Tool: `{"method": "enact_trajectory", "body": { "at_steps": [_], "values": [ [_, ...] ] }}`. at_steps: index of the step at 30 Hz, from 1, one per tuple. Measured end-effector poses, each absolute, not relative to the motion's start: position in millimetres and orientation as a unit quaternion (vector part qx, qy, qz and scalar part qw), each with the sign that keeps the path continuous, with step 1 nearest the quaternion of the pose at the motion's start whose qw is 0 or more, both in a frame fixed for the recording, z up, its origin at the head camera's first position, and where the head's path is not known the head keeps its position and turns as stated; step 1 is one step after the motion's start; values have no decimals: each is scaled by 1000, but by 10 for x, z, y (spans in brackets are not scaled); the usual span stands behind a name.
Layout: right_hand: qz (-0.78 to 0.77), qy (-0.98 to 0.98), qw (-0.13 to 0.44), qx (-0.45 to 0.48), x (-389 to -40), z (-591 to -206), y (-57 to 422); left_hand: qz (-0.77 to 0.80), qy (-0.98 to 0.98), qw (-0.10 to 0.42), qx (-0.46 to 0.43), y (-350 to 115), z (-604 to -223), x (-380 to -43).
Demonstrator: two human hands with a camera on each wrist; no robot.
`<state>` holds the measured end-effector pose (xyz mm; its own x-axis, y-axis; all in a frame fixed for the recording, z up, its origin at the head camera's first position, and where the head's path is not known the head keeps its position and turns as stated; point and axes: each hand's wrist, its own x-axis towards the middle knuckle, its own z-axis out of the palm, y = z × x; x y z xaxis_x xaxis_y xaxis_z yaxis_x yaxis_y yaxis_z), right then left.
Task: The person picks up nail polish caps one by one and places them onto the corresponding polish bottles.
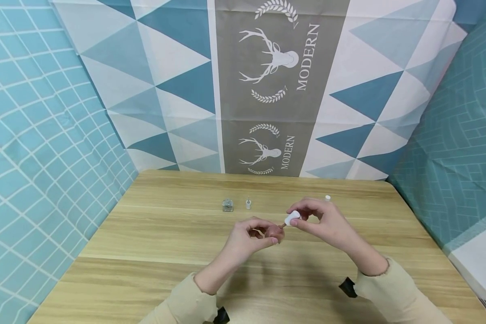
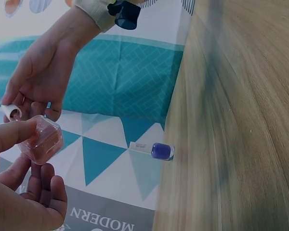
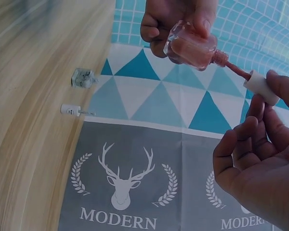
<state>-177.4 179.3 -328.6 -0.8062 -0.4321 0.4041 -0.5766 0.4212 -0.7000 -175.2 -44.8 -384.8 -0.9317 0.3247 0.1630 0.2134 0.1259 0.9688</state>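
My left hand (image 1: pixel 251 236) grips a clear glass nail polish bottle (image 3: pixel 191 45) with pinkish-brown polish, held tilted above the table. Between the thumb and fingers of my right hand (image 1: pixel 328 222), a white nail polish cap (image 3: pixel 261 88) is pinched. Its brush stem (image 3: pixel 238 71), coated in pink, reaches from the cap to the bottle's threaded neck; the tip is at or inside the opening. Both hands meet over the middle of the table.
On the wooden table (image 1: pixel 166 243) stand a clear glass bottle (image 1: pixel 227 205) and a separate white cap with upright brush (image 1: pixel 248 204). A purple polish bottle (image 2: pixel 161 151) with a white cap stands beyond my right hand. Patterned cloths surround the table.
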Motion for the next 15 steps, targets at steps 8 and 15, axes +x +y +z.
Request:
{"method": "enact_trajectory", "body": {
  "at_steps": [8,15],
  "values": [
    [459,-826,88,315,-1788,-3308,1765,626,758,55,176,-440,-3675,-1649],
    [480,-808,94,329,-1804,-3331,1724,630,754,51,181,-436,-3534,-1546]
  ]
}}
